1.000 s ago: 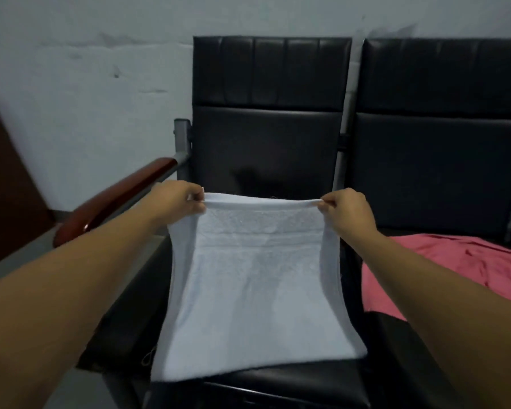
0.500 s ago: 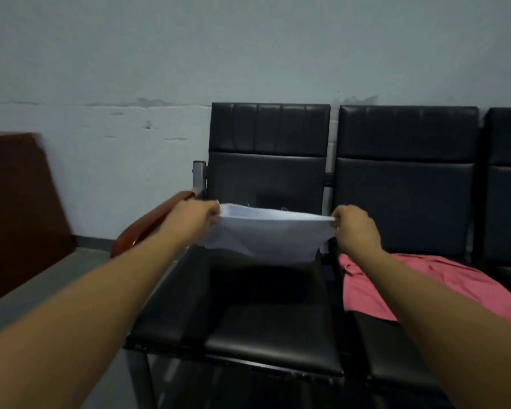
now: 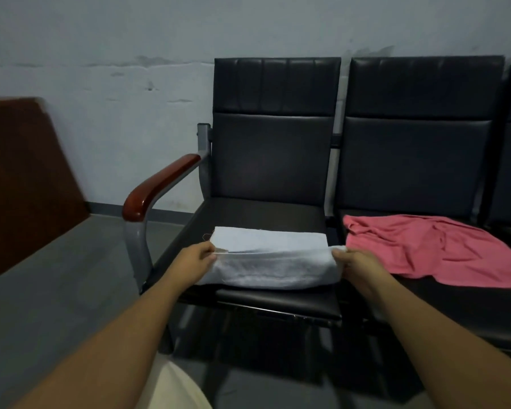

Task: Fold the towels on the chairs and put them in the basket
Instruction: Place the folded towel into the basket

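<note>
Resting on the seat point(image 3: 257, 214), the white towel point(image 3: 272, 268) was pinched at both ends by L hand point(image 3: 194, 262) & R hand point(image 3: 356, 265), prob. to align the fold.

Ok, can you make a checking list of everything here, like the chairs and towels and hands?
Surface: black chair seat, smooth.
Job's things: white towel, folded over, on that seat; pink towel, crumpled, on the next seat; basket not seen.
Clutter: nothing seen.
Grips: left grip pinches the white towel's left end; right grip holds its right end.
Cables: nothing seen.
Surroundings: pale wall, grey floor, brown board at left, wooden armrest.
</note>
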### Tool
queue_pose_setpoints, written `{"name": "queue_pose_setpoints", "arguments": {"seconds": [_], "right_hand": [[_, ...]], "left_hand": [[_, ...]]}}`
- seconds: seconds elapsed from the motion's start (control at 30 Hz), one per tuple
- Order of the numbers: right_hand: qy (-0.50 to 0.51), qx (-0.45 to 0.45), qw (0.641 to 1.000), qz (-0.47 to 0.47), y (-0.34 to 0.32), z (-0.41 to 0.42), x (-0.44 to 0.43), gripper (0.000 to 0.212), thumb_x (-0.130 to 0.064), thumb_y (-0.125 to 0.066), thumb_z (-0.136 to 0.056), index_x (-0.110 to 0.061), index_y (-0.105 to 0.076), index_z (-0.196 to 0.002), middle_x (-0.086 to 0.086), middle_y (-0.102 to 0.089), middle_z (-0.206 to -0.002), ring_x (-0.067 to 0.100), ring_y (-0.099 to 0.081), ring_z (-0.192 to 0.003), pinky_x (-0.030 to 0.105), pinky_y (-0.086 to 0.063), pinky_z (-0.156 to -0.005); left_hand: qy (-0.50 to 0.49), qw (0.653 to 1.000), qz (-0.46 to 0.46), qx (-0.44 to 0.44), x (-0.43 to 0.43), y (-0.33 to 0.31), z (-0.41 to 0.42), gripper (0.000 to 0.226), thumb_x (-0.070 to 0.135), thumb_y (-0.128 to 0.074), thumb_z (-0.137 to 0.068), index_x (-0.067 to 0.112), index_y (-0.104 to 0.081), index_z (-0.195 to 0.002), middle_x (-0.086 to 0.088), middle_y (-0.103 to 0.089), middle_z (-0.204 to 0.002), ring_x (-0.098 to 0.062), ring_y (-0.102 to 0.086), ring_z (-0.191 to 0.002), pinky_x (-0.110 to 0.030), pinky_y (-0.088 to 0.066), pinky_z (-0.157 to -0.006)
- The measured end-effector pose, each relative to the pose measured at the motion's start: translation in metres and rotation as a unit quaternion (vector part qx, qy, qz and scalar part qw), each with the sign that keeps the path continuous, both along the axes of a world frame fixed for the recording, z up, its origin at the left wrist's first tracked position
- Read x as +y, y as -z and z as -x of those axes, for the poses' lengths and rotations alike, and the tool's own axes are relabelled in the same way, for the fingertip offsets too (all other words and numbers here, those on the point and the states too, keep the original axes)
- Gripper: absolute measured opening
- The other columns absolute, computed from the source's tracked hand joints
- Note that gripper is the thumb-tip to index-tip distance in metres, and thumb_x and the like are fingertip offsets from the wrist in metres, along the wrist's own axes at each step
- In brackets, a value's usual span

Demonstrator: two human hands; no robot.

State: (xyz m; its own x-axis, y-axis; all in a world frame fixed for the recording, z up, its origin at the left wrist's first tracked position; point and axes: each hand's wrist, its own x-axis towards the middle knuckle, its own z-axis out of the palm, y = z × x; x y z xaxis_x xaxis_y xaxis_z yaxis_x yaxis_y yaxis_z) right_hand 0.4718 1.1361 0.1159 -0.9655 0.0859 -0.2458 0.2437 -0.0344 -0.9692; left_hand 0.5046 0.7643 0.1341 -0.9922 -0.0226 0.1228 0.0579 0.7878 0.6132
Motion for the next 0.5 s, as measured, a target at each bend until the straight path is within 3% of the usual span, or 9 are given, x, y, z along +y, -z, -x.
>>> {"name": "queue_pose_setpoints", "arguments": {"seconds": [0.17, 0.23, 0.3, 0.4, 0.5], "right_hand": [[-0.027, -0.065, 0.997, -0.038, 0.002, -0.003, -0.007, 0.015, -0.008, -0.063, -0.094, 0.003, -0.065, -0.104, 0.02, -0.069, -0.09, 0.03, -0.065, -0.073, 0.034, -0.055, -0.066], [-0.087, -0.144, 0.984, -0.063, -0.001, -0.011, -0.005, 0.008, -0.01, -0.062, -0.096, -0.002, -0.064, -0.095, 0.012, -0.069, -0.077, 0.025, -0.062, -0.066, 0.027, -0.051, -0.055], [-0.128, -0.197, 0.968, -0.094, -0.003, -0.014, 0.0, 0.009, -0.013, -0.062, -0.096, -0.005, -0.063, -0.091, 0.008, -0.067, -0.07, 0.022, -0.06, -0.064, 0.027, -0.049, -0.054], [-0.115, -0.196, 0.969, -0.101, -0.003, -0.014, 0.002, 0.008, -0.012, -0.064, -0.094, -0.004, -0.065, -0.096, 0.01, -0.069, -0.077, 0.025, -0.063, -0.069, 0.032, -0.05, -0.059], [-0.048, -0.134, 0.986, -0.092, -0.001, -0.009, 0.001, 0.011, -0.009, -0.068, -0.092, -0.001, -0.066, -0.099, 0.013, -0.069, -0.083, 0.028, -0.065, -0.073, 0.035, -0.053, -0.064]], "left_hand": [[0.031, 0.992, -0.121, -0.006, -0.009, -0.003, -0.002, 0.028, 0.024, -0.056, -0.101, 0.042, -0.062, -0.08, 0.004, -0.063, -0.082, -0.015, -0.059, -0.081, -0.032, -0.047, -0.073], [0.043, 0.99, -0.122, -0.051, -0.013, -0.002, -0.003, 0.025, 0.024, -0.057, -0.099, 0.039, -0.064, -0.08, 0.001, -0.067, -0.088, -0.02, -0.062, -0.087, -0.037, -0.049, -0.081], [0.049, 0.987, -0.109, -0.11, -0.017, 0.002, -0.007, 0.021, 0.021, -0.06, -0.097, 0.032, -0.068, -0.081, -0.001, -0.068, -0.091, -0.021, -0.061, -0.09, -0.036, -0.047, -0.085], [0.045, 0.983, -0.105, -0.147, -0.021, 0.004, -0.009, 0.01, 0.024, -0.064, -0.095, 0.025, -0.073, -0.09, -0.001, -0.071, -0.098, -0.02, -0.065, -0.096, -0.038, -0.048, -0.091], [0.028, 0.989, -0.076, -0.122, -0.019, 0.006, -0.006, 0.009, 0.031, -0.067, -0.093, 0.024, -0.071, -0.097, 0.0, -0.072, -0.098, -0.017, -0.066, -0.094, -0.038, -0.053, -0.089]]}}
